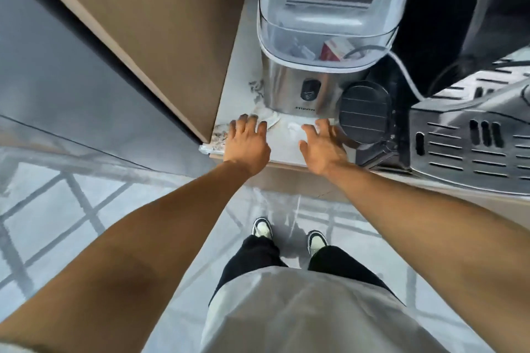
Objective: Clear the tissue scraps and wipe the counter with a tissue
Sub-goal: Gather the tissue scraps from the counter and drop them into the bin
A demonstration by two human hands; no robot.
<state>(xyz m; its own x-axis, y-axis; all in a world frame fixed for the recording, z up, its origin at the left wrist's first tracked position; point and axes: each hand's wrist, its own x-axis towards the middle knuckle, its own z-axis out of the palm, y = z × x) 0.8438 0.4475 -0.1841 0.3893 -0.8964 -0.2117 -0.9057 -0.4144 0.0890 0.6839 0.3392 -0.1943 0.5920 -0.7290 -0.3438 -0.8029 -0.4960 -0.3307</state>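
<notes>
Both my hands reach over the front strip of the pale counter. My left hand is spread, its fingertips at a crumpled tissue scrap lying by the foot of a steel appliance. My right hand is also spread, fingers just right of a small white tissue scrap. More torn, stained scraps lie at the counter's left front corner, and some sit along the appliance's left side. Neither hand holds anything.
A steel appliance with a clear lid stands at the back of the counter. A black round part and a vented metal machine crowd the right. A brown cabinet panel walls the left. Tiled floor lies below.
</notes>
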